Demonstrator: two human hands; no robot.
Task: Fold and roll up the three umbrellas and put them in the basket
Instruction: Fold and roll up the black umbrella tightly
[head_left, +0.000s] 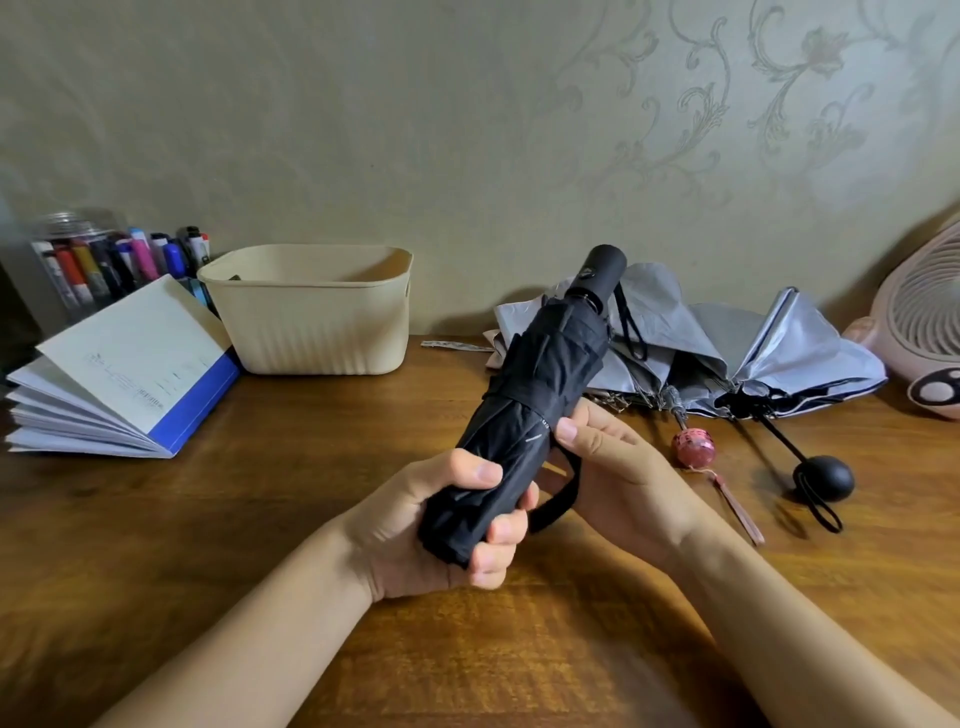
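Right of centre, the two loose umbrellas (727, 353) sprawl silver-side up against the wall, and the cream basket (306, 283) waits upper left of centre, well apart from them. Dead centre is the black umbrella (540, 374), rolled and tilted handle-up: light, I'd judge, stiff along the shaft but with slick, soft fabric that wants to spring open, so I'd grip round the canopy. My left hand (441, 525) wraps tight round its lower end, my right hand (618, 467) pinches the fabric mid-length, thumb on top, and the strap (558, 506) hangs loose between them.
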